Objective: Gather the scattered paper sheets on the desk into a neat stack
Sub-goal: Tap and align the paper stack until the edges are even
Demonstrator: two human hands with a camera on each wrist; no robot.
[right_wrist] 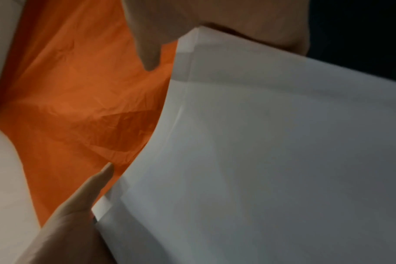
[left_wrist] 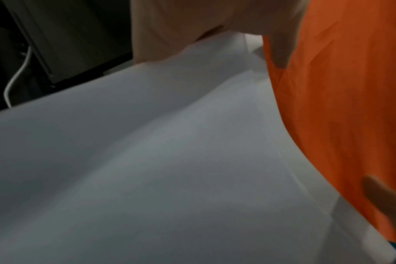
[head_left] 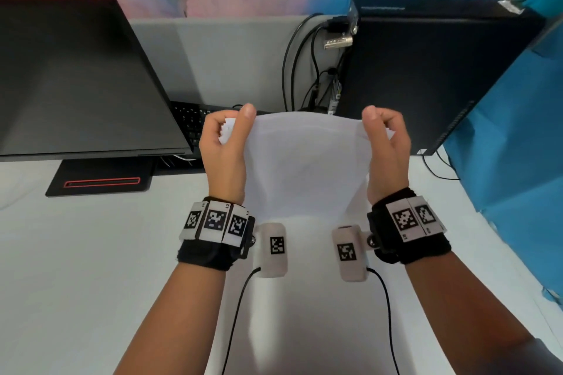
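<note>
A bundle of white paper sheets [head_left: 304, 161] stands upright above the white desk [head_left: 91, 283], bowed slightly between both hands. My left hand [head_left: 227, 137] grips its upper left edge, thumb in front and fingers curled behind. At the upper right edge my right hand [head_left: 385, 134] grips the same way. Both wrist views show the sheets [left_wrist: 170, 160] [right_wrist: 271, 160] close up, their side edges slightly staggered, with a fingertip [right_wrist: 149, 60] over the edge. The bottom edge of the bundle is near the desk between my wrists; I cannot tell whether it touches.
A black monitor [head_left: 76, 79] on its stand sits at the left, with a keyboard [head_left: 189, 122] behind it. On the right stands a black computer tower [head_left: 426, 76] with cables [head_left: 292, 70]. A blue sheet [head_left: 518, 161] hangs at the far right, orange fabric [right_wrist: 79, 89] behind the paper.
</note>
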